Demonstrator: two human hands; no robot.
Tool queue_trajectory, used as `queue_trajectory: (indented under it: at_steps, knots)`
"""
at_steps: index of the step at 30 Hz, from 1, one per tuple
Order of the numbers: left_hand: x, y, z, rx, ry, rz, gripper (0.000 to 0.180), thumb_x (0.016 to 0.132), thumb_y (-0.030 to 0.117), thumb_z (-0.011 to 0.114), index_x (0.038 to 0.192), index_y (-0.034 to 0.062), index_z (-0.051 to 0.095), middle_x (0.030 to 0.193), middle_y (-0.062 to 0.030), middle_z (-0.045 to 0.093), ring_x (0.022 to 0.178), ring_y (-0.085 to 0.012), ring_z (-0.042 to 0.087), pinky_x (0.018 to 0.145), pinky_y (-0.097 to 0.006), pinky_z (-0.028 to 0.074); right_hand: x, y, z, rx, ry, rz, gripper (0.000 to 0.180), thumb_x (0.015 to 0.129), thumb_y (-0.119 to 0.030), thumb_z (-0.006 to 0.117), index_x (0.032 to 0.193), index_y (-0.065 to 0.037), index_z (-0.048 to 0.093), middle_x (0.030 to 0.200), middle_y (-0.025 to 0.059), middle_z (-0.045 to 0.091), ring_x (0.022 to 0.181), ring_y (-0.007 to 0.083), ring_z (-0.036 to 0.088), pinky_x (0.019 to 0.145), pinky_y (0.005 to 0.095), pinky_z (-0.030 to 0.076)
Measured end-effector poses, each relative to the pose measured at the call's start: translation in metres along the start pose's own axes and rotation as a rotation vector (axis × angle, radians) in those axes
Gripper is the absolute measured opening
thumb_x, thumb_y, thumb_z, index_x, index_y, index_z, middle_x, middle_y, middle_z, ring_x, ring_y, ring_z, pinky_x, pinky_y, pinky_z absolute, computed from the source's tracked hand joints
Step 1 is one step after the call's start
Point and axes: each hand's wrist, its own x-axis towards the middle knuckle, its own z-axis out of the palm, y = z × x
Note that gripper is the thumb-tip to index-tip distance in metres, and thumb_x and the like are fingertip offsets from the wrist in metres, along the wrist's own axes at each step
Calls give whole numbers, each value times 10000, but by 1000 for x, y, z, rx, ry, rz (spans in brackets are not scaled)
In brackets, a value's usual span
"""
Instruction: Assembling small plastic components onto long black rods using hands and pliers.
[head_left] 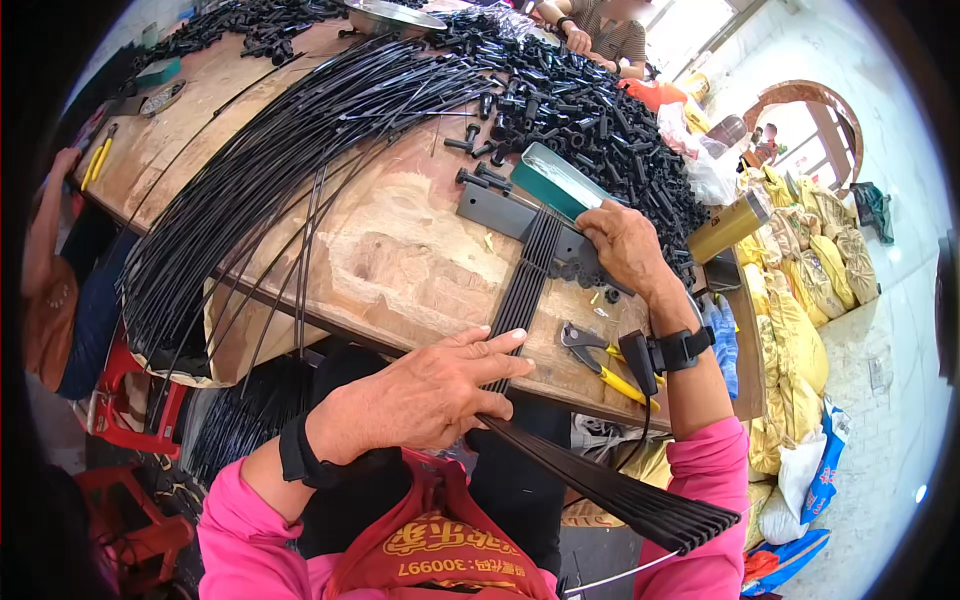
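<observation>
A flat row of several thin black rods (530, 285) runs across the table edge. Its far ends lie over a grey metal bar (490, 212), and its near ends hang past my lap to the lower right. My left hand (425, 390) grips the row at the table edge, fingers stretched across it. My right hand (625, 240) is at the right part of the bar, its fingers bent together; their tips are partly hidden, so I cannot make out what they hold. Small dark rings (575, 275) lie beside the row, below the bar. A long green box (545, 180) stands just behind the bar.
A large sheaf of black rods (270, 170) covers the table's left. Black tubular parts (570, 100) are heaped behind. Yellow-handled pliers (610, 370) lie near the right edge; a gold cylinder (728, 225) and yellow sacks (795, 330) are beyond. Co-workers sit at left and far side.
</observation>
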Motion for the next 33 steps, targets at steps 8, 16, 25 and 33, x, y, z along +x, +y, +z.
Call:
queue_trajectory:
  at_steps: [8, 16, 25, 33]
  knots:
    - [1, 0, 0, -8, 5, 9, 355, 598, 30, 614, 933, 128, 682, 1344, -110, 454, 1322, -326, 332, 1046, -478, 315, 1, -3, -4, -1, 2, 35, 124, 783, -82, 554, 826, -57, 668, 784, 143, 594, 787, 319, 598, 701, 399, 469]
    - [0, 0, -1, -1, -12, 1, 343, 610, 33, 620, 935, 128, 682, 1346, -104, 451, 1328, -321, 323, 1051, -474, 318, 1, -2, -2, 44, -15, 55, 137, 788, -90, 544, 827, -47, 667, 786, 158, 599, 772, 329, 601, 702, 412, 474]
    - [1, 0, -4, -14, -34, -2, 348, 592, 32, 626, 925, 122, 681, 1351, -107, 446, 1337, -322, 308, 1053, -488, 316, 2, 1, 1, 50, 14, 10, 131, 797, -83, 552, 855, -65, 668, 771, 143, 587, 744, 325, 594, 683, 408, 468]
    - [0, 0, -3, 21, -33, -13, 356, 595, 19, 616, 929, 122, 684, 1345, -111, 454, 1337, -325, 309, 1069, -487, 295, 2, 1, 0, 102, 7, 10, 132, 797, -51, 598, 909, -44, 667, 758, 140, 565, 731, 291, 577, 652, 358, 449]
